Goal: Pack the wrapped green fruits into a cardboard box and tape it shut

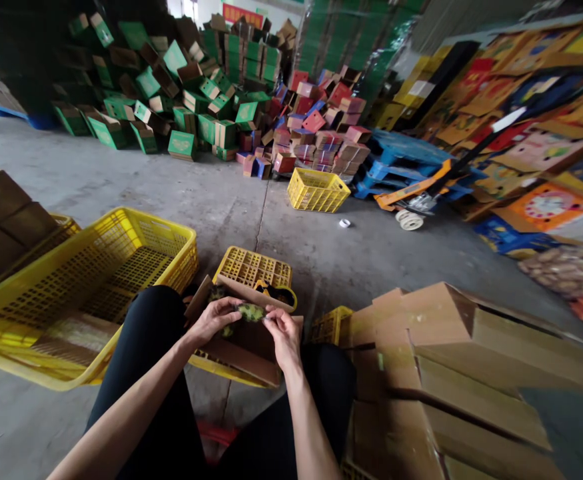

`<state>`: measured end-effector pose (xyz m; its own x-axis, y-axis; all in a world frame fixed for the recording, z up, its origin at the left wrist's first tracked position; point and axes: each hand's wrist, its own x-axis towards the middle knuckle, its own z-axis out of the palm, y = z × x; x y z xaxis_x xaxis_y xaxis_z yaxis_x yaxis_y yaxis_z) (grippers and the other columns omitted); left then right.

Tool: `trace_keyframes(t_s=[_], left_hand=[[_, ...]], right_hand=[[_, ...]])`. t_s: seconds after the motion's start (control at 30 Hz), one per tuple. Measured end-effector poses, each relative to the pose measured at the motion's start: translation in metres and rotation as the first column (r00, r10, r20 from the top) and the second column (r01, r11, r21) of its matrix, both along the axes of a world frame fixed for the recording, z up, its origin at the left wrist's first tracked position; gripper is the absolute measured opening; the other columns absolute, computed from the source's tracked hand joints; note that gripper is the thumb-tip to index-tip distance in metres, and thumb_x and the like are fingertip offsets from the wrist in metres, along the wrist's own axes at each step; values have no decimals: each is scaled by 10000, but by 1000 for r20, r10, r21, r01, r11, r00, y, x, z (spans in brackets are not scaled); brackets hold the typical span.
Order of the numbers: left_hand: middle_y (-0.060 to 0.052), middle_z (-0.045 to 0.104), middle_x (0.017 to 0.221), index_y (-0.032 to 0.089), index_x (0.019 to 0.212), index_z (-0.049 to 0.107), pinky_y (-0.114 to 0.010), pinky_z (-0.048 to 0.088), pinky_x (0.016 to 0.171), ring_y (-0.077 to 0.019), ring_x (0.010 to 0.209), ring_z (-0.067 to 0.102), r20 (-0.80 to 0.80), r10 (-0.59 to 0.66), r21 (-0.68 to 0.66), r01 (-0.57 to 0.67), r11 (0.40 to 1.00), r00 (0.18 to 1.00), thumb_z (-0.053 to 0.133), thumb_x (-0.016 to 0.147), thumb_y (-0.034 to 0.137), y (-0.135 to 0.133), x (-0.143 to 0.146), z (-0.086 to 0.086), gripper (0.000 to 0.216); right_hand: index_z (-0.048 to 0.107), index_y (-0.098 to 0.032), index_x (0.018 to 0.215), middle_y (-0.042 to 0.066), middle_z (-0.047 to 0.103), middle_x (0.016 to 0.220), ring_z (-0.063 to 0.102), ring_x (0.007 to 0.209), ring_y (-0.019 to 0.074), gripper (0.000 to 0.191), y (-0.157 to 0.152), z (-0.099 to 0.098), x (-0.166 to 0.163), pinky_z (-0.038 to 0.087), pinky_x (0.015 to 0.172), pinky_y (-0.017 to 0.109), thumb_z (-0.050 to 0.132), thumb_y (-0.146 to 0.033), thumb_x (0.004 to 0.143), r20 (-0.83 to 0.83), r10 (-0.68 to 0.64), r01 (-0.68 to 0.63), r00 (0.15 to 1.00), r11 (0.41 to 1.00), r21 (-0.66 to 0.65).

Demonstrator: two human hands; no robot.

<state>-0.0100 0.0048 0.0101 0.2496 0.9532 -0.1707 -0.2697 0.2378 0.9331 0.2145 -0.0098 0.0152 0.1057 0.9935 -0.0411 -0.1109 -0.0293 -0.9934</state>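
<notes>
Both my hands meet over an open brown cardboard box that rests on a yellow crate between my knees. My left hand and my right hand pinch the two ends of a small green-yellow object, fingers closed on it. What the object is I cannot make out. My black-trousered legs frame the box on both sides.
A large tilted yellow crate sits at my left, brown cardboard boxes at my right. Ahead on the concrete floor stand another yellow crate, a pallet jack, and heaps of green and red boxes.
</notes>
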Motion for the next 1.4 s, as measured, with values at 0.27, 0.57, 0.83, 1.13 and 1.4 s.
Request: trace_keyframes(t_s=[0.27, 0.57, 0.83, 1.13, 1.4], left_hand=[[-166, 672, 1459, 185, 1320, 737, -457, 526, 1100, -369, 1392, 588, 106, 63, -119, -50, 992, 992, 867, 791, 637, 0, 1, -6, 707], [-182, 689, 1411, 218, 1396, 691, -384, 619, 864, -285, 974, 796, 175, -58, -251, 102, 963, 983, 871, 801, 627, 0, 0, -8, 744], [-112, 721, 1292, 214, 1279, 727, -379, 584, 924, -293, 1128, 696, 125, 47, -102, -34, 994, 991, 976, 705, 410, 0, 0, -10, 656], [-108, 698, 1315, 268, 1584, 515, -384, 533, 996, -291, 1155, 680, 30, 45, 12, -46, 999, 999, 942, 735, 367, -1, -2, -12, 955], [-88, 682, 1438, 260, 1523, 596, -351, 485, 1071, -296, 1303, 625, 33, 35, 41, -37, 999, 999, 928, 733, 290, 1, -2, -12, 858]], right_hand=[[723, -243, 779, 77, 770, 1294, 623, 1349, 321, 137, 0, 0, 0, 396, 1213, 504, 836, -318, 755, -30, -12, 13, 999, 1000, 8], [720, -243, 733, 80, 781, 1261, 614, 1375, 326, 140, 1, 1, -1, 392, 1225, 532, 847, -297, 758, -67, -16, 21, 998, 997, 77], [818, -278, 1087, 82, 606, 1563, 594, 1409, 355, 323, 1, 2, 1, 536, 1108, 539, 832, -446, 811, -153, -8, 2, 988, 999, -39], [760, -274, 1307, 115, 752, 1353, 682, 1293, 358, 599, -2, 8, -2, 639, 972, 477, 898, -504, 771, -123, 38, -56, 992, 988, -147], [808, -257, 1183, 94, 795, 1243, 743, 1172, 333, 474, -3, 9, -1, 647, 924, 440, 872, -508, 786, -80, 55, -68, 995, 984, -163]])
